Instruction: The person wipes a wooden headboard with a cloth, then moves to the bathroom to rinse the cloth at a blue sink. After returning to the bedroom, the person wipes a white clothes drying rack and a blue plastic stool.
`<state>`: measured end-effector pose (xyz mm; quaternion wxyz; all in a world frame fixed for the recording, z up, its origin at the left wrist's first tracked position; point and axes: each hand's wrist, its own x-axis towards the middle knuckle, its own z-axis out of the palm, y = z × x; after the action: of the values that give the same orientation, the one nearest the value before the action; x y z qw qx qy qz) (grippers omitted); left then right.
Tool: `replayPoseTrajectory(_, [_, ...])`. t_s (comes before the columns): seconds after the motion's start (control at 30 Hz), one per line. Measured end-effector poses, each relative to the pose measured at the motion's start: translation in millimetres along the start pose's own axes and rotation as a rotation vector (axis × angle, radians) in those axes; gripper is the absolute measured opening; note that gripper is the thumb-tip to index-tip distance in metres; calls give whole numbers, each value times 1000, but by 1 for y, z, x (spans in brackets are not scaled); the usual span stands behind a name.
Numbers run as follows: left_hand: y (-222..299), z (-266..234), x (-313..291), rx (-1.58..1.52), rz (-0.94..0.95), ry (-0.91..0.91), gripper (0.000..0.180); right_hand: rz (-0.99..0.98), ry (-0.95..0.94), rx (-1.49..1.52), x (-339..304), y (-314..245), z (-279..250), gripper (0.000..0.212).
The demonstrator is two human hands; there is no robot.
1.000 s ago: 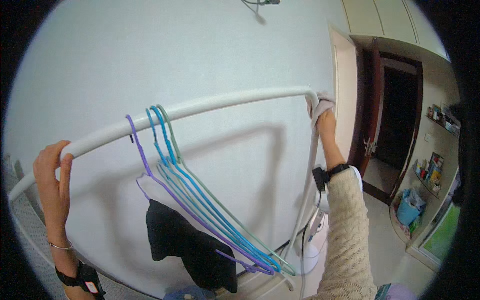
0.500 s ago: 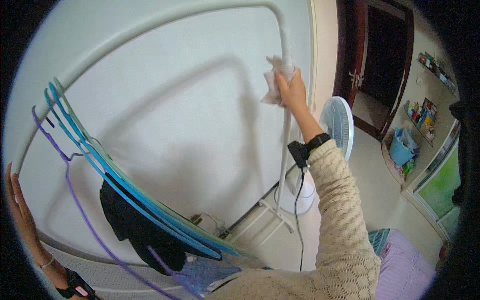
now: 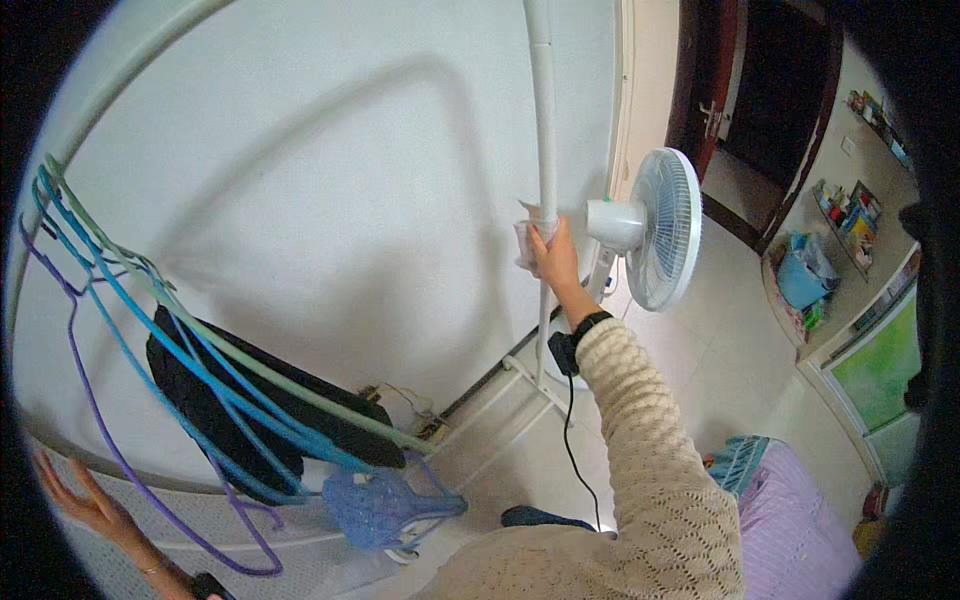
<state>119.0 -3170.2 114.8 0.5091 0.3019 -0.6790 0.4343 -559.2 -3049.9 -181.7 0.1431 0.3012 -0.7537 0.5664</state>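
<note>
My right hand (image 3: 558, 262) is closed round a crumpled whitish cloth (image 3: 528, 238), pressed against the upright white pole (image 3: 546, 140) of a clothes rack. A black band circles that wrist, with a small black box and a cable hanging from it. At the lower left my left hand (image 3: 92, 505) is open, fingers spread and holding nothing. Between my hands hang a purple hanger (image 3: 95, 400), several blue hangers (image 3: 185, 350) and a pale green hanger (image 3: 250, 365). Behind them is a black garment (image 3: 225, 400). A blue openwork item (image 3: 370, 505) hangs lower.
A white standing fan (image 3: 665, 230) is just right of the pole. The rack's white foot bars (image 3: 535, 385) rest on the floor. Lilac bedding (image 3: 800, 520) lies at the lower right. Farther off are a blue bin (image 3: 803, 275), corner shelves (image 3: 850, 225) and a dark-framed doorway (image 3: 710, 110).
My right hand has slid down the pole with the cloth. My left hand is lower, its fingers spread wider. The hangers appear farther left, and more of the fan shows.
</note>
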Motion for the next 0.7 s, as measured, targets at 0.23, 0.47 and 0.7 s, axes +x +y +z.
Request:
replayPoseTrajectory(0.23, [33, -103, -158, 57, -272, -376, 31, 116, -153, 91, -9, -11, -1, 44])
replayPoseTrajectory(0.47, [138, -222, -230, 23, -175, -831, 22, 8, -194, 102, -50, 91, 20, 43])
replayPoseTrajectory(0.7, [240, -274, -266, -120, -411, -965, 28, -14, -297, 92, -77, 132, 37, 41])
